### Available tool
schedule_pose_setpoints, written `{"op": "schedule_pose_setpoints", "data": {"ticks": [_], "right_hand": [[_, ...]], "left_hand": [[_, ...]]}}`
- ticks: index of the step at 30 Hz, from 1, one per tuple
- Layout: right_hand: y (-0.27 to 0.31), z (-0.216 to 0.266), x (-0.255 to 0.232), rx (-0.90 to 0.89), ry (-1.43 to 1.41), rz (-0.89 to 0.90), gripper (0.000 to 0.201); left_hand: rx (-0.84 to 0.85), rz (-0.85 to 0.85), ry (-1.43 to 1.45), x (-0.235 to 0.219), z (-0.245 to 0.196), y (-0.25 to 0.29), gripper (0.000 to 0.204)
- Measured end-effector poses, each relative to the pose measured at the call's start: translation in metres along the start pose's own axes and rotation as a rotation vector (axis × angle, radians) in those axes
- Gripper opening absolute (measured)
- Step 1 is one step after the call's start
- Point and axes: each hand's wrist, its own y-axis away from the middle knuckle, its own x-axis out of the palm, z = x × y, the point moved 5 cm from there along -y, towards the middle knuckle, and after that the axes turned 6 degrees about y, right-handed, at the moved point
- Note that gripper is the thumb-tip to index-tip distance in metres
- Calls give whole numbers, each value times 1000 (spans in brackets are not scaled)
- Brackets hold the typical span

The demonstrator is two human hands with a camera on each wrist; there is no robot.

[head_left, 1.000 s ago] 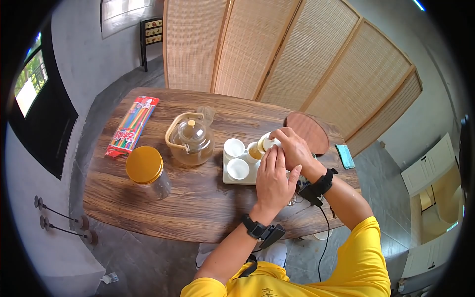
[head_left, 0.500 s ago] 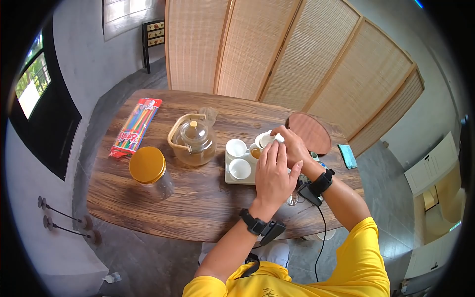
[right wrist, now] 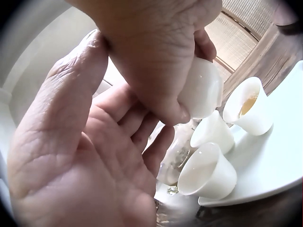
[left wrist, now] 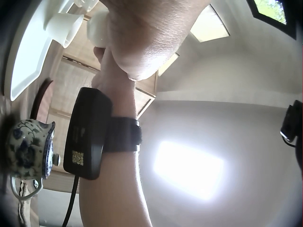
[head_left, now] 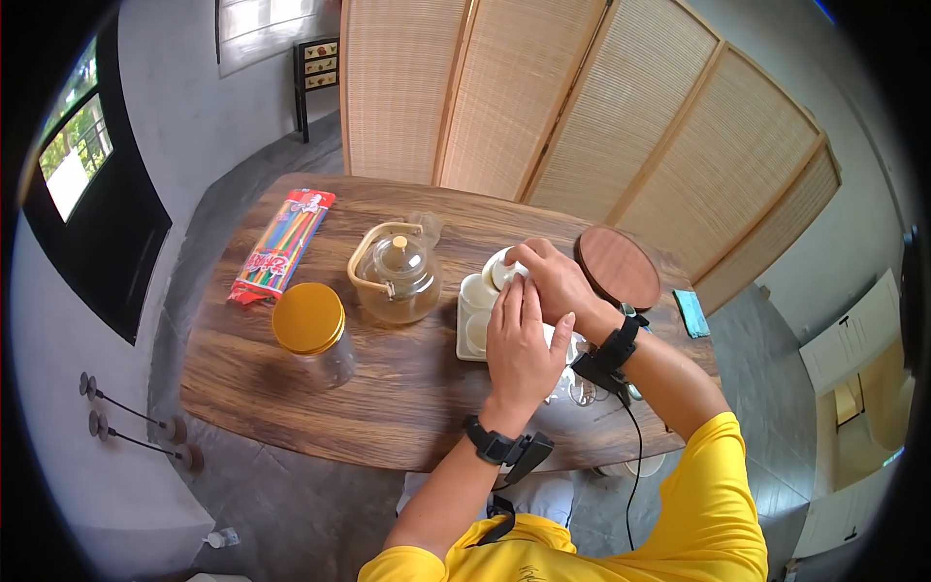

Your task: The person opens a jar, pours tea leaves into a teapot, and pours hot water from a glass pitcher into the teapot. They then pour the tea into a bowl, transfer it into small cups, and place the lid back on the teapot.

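My right hand (head_left: 555, 281) grips a small white rounded vessel (right wrist: 203, 90) over the back of a white tray (head_left: 465, 351). The left hand (head_left: 524, 344) has its fingers extended and thumb apart, fingertips right at the near side of that vessel. On the tray stand several small white cups (right wrist: 208, 172); one cup (right wrist: 248, 106) holds amber liquid. In the head view, a front-left cup (head_left: 475, 332) shows at the tray's left, while both hands hide much of the tray's right. The left wrist view shows another white cup (left wrist: 64, 29) on the tray.
Left of the tray stands a glass teapot (head_left: 398, 286), then a gold-lidded jar (head_left: 310, 320) and a red packet of coloured sticks (head_left: 281, 247). Behind the right hand lie a round wooden board (head_left: 619, 267) and a teal cloth (head_left: 691, 313). A blue-and-white teapot (left wrist: 31, 149) also stands close by.
My right hand has moved the white vessel leftward over the tray, and the left hand has followed alongside. The amber-filled cup seen earlier from the head is now hidden. The head view has shifted slightly.
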Motion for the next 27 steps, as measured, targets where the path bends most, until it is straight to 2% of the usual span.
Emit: {"op": "schedule_pose_setpoints", "data": {"ticks": [5,8,27], "right_hand": [[-8,9,0,-102,68,3,37],[-9,12,-1,-166,116,-91,35],[-15,15,-4,-166,259,-8,39]], "left_hand": [[-39,-5,33,-5,5,1,71],[-49,-4,51,-7,6,1,72],[-64,-17,106,-8,7,0,73]]}}
